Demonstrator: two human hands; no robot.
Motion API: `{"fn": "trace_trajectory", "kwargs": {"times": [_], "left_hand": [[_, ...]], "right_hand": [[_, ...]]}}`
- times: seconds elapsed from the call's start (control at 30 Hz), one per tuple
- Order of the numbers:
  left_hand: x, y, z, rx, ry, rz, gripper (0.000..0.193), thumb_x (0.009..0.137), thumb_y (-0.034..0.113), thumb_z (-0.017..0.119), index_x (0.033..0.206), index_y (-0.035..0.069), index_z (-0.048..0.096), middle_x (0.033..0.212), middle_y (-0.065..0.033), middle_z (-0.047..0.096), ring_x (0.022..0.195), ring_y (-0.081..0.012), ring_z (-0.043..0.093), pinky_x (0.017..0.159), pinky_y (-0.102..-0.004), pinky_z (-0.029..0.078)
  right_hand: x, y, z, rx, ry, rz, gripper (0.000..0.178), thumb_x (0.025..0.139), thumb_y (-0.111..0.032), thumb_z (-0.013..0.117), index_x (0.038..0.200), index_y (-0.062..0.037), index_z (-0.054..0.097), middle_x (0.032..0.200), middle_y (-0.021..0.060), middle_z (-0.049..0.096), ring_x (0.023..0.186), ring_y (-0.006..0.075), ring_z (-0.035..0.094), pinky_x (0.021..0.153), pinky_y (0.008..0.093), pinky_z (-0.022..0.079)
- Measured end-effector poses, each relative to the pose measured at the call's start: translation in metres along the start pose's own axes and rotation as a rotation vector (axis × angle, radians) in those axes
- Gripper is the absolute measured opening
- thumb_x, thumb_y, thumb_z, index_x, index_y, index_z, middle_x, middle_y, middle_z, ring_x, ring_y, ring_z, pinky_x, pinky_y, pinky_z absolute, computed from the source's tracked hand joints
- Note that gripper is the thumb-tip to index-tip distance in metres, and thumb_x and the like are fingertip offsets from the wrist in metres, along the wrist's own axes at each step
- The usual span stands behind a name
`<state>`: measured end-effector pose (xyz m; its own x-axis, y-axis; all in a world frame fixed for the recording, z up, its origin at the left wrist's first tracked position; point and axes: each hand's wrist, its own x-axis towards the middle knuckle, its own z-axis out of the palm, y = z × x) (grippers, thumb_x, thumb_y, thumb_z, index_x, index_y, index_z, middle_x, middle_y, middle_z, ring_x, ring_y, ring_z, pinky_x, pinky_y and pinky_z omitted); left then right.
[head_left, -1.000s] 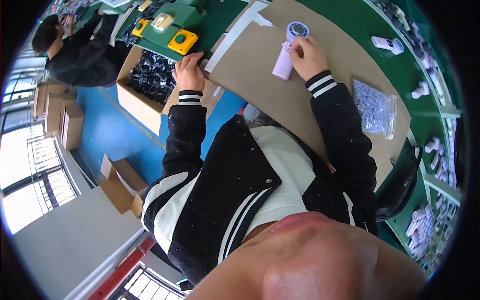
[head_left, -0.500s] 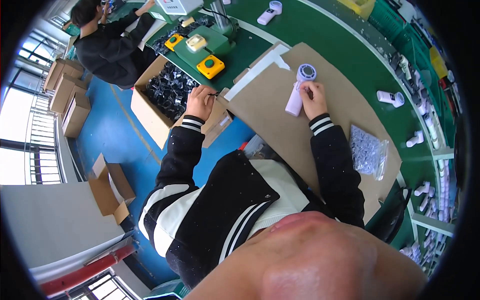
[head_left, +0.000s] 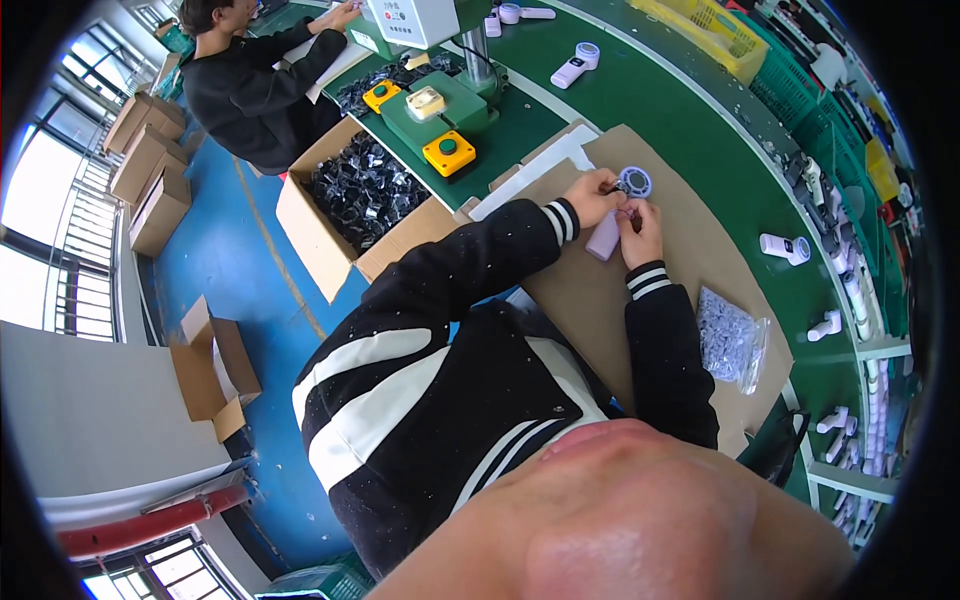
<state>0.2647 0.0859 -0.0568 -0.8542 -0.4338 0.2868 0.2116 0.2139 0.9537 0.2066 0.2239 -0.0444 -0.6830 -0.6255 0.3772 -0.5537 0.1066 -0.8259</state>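
Note:
A lavender handheld fan (head_left: 603,240) lies on the brown cardboard sheet, its round head (head_left: 636,183) pointing away from me. My left hand (head_left: 597,197) is closed at the fan's neck, its fingertips pinching a small dark piece against it. Opposite, my right hand (head_left: 641,232) has its fingers closed on the upper handle just below the head. The fingertips of both hands nearly meet and partly cover the neck. A clear bag of small lavender parts (head_left: 728,338) rests on the sheet, beside my right forearm.
An open carton of black plastic pieces (head_left: 368,190) stands left of the bench. Behind it is a green press (head_left: 440,105) with yellow button boxes (head_left: 449,153). More fans (head_left: 785,248) lie on the green belt. A co-worker (head_left: 250,90) sits at the far left.
My left hand has moved right from beside the carton to the fan, bringing a small dark piece. My right hand stays at the fan. The view has shifted slightly.

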Motion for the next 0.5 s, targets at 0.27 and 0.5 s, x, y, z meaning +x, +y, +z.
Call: {"fn": "trace_trajectory", "kwargs": {"times": [0.27, 0.5], "left_hand": [[0.053, 0.012, 0.062, 0.084, -0.163, -0.121, 0.011, 0.079, 0.012, 0.059, 0.084, 0.003, 0.056, 0.076, -0.0051, 0.058, 0.068, -0.0155, 0.051, 0.065, -0.0265, 0.045], [0.069, -0.008, 0.079, -0.067, -0.268, 0.009, 0.012, 0.083, 0.011, 0.056, 0.09, 0.002, 0.058, 0.076, -0.0061, 0.058, 0.066, -0.0167, 0.05, 0.065, -0.0274, 0.044]], "right_hand": [[0.012, 0.052, -0.049, -0.214, 0.216, 0.024, 0.016, 0.079, -0.008, 0.059, 0.095, -0.0076, 0.057, 0.093, 0.0092, 0.049, 0.078, 0.0211, 0.048, 0.073, 0.0296, 0.041], [0.017, 0.063, -0.074, -0.134, 0.228, 0.11, 0.015, 0.079, -0.007, 0.059, 0.094, -0.0069, 0.058, 0.088, 0.0073, 0.051, 0.078, 0.02, 0.048, 0.073, 0.029, 0.041]]}}
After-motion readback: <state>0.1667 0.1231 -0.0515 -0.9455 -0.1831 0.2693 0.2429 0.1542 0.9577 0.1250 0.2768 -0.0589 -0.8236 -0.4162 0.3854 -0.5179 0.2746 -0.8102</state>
